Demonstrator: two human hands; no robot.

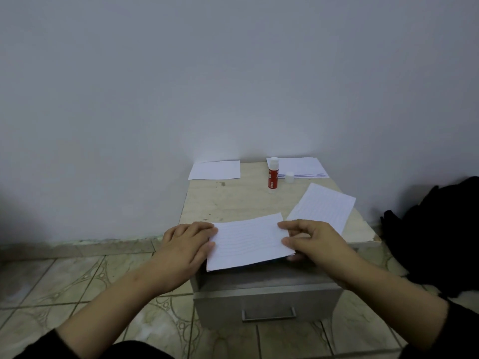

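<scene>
A lined white sheet of paper [248,242] lies at the near edge of a small wooden table [233,200], partly over the open drawer. My left hand [185,244] rests on its left edge with the fingers laid over the border. My right hand [311,240] pinches the right edge between thumb and fingers. A second lined sheet [324,206] lies tilted on the table to the right, partly under my right hand.
A red glue stick [272,174] stands uncapped at the back, its white cap [289,176] beside it. Paper stacks lie at the back left [215,169] and back right [303,167]. A grey drawer [267,299] juts out below. A black bag [438,237] sits on the tiled floor to the right.
</scene>
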